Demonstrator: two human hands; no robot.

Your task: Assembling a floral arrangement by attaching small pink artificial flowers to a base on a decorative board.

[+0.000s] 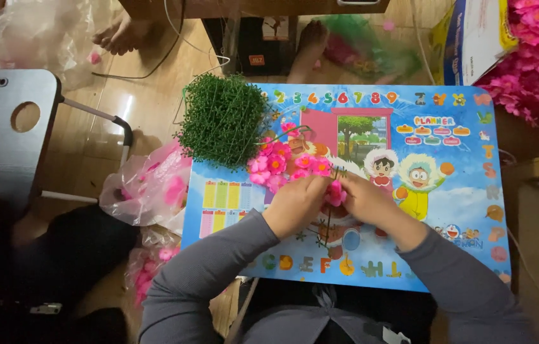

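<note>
Head view: hands (pixel 336 200) pinch pink flower (pixel 335 193); stem mostly hidden.

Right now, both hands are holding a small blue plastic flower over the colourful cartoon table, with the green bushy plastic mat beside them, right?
Not quite: the small plastic flower is pink, not blue. The head view shows the left hand and right hand holding it over the colourful cartoon table, with the green bushy plastic mat nearby.

Both hands meet over the middle of the desk (pixel 460 191), left hand (pixel 296 205) and right hand (pixel 368 200) touching one flower (pixel 335 192). Behind lies a flower stem (pixel 285 167); the grass mat (pixel 221 119) overhangs the far left corner. Bags of flowers (pixel 151 188) sit on the floor (pixel 148 95) left.
</note>
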